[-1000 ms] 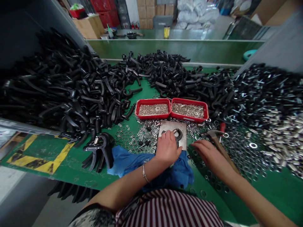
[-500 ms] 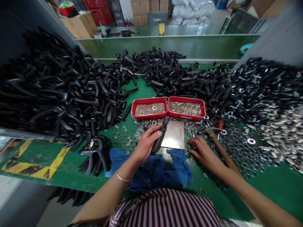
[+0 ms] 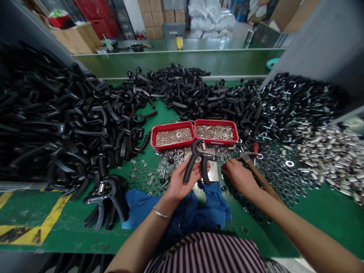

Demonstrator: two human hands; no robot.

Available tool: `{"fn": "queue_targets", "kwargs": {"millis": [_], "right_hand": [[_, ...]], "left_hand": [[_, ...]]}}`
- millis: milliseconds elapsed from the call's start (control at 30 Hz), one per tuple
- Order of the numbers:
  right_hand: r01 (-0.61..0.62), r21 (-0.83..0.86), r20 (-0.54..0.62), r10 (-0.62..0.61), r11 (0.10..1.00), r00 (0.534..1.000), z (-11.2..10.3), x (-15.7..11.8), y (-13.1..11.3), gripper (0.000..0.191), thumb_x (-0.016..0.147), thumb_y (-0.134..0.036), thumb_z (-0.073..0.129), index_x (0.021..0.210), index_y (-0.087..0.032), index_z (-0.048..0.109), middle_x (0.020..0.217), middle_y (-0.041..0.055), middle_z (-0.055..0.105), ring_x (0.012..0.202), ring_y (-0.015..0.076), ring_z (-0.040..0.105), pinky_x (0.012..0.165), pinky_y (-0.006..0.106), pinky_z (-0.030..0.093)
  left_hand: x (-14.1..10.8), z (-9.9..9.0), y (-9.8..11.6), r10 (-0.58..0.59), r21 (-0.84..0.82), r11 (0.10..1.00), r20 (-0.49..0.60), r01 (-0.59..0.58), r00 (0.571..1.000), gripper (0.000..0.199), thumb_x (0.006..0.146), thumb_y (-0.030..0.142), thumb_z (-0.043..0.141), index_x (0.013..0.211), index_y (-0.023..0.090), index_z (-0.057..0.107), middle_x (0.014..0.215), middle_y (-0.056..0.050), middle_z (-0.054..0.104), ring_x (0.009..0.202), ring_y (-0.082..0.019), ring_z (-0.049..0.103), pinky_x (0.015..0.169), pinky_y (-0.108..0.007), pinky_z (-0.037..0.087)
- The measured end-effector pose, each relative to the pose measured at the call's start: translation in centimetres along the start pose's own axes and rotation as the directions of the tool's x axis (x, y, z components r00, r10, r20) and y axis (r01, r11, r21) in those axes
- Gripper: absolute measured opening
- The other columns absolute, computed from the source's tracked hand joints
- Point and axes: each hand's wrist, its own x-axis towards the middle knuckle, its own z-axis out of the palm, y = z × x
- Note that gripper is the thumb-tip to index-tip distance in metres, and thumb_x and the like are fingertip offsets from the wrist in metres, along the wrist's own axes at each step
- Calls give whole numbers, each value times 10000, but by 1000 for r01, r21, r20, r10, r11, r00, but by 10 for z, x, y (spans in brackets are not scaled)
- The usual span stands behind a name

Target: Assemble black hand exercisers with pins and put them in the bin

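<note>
My left hand (image 3: 182,180) holds a black hand grip strengthener (image 3: 196,161) over the metal plate (image 3: 213,172). The strengthener's two handles point down toward me, and a small coil spring shows near its top. My fingers lie behind it, with the palm turned up. To the right of the plate, my right hand (image 3: 239,176) rests low over loose metal rings, its fingers curled together. Whatever those fingertips may hold is hidden. A claw hammer (image 3: 263,180) with a wooden handle lies just beyond that hand. Below the plate is a crumpled blue cloth (image 3: 196,212).
Two red trays (image 3: 172,146) of small metal parts stand behind the plate. Black handle parts (image 3: 71,117) are heaped left and back. Metal sleeves (image 3: 327,155) and rings (image 3: 284,185) cover the right. Assembled grip strengtheners (image 3: 109,201) stand at the left front edge.
My left hand has turned palm up, so the strengthener now shows both handles spread instead of edge-on. The right hand stays by the plate, its fingers more closed. The view has shifted.
</note>
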Motion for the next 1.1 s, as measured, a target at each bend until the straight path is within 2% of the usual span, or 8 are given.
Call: {"fn": "queue_targets", "kwargs": {"millis": [100,167,267,400,533,733,900,1100], "right_hand": [[60,-87,46,-56,994,997,-2,8,-1,146,954,-211,463,862,-174,571,907,135,623,841,251,621,702,346,490],[93,-71,46,-90,993,995,-8,10,1,132,948,-218,474,857,-173,559,884,126,635,802,232,624,701,335,483],[38,119,-26,-36,992,999,-25,11,0,120,957,-253,466,892,-189,543,838,77,645,743,204,622,677,322,480],[34,476,-107,19,879,994,-54,9,-22,129,967,-296,489,990,-211,582,858,37,670,778,187,645,723,324,500],[30,611,-113,50,791,992,-63,7,-49,139,976,-304,501,974,-219,611,855,25,675,755,170,646,725,314,506],[86,533,-188,18,842,982,-48,12,-57,132,984,-288,495,944,-219,600,891,52,660,821,200,634,769,345,502],[115,453,-206,-21,884,978,-47,10,-61,115,991,-264,470,953,-213,567,925,76,641,880,223,621,802,368,505],[135,247,-212,-82,960,974,-45,4,-70,215,1016,-269,374,947,-209,568,942,123,598,896,260,598,824,408,502]], "left_hand": [[5,-3,-5,-32,-9,999,36,32,999,403,921,480,502,1178,187,602,1174,-144,689,1184,-325,623,987,-560,484],[4,-6,-8,-27,-5,1000,28,27,999,403,920,478,512,1213,211,581,1199,-132,682,1176,-321,628,978,-562,488],[0,-9,-11,-13,-12,1000,18,14,1000,418,912,473,533,1249,227,556,1219,-131,673,1174,-320,632,981,-563,485],[-2,-7,-16,-16,-47,999,22,17,1000,406,894,425,576,1234,204,554,1188,-133,687,1174,-322,633,996,-548,479],[-3,-2,-20,26,-41,999,-3,-26,1000,391,893,377,582,1236,190,563,1174,-124,697,1158,-309,643,1008,-518,475],[-11,7,-21,32,-46,998,5,-31,999,395,923,364,548,1275,184,552,1216,-135,679,1170,-300,633,994,-498,485],[-16,14,-21,41,-26,999,6,-40,999,403,932,368,552,1296,197,565,1244,-122,668,1169,-286,631,995,-475,490],[-19,18,-23,50,42,998,-100,-46,994,428,893,356,652,1272,163,596,1172,-116,691,1091,-255,660,985,-415,502]]}}
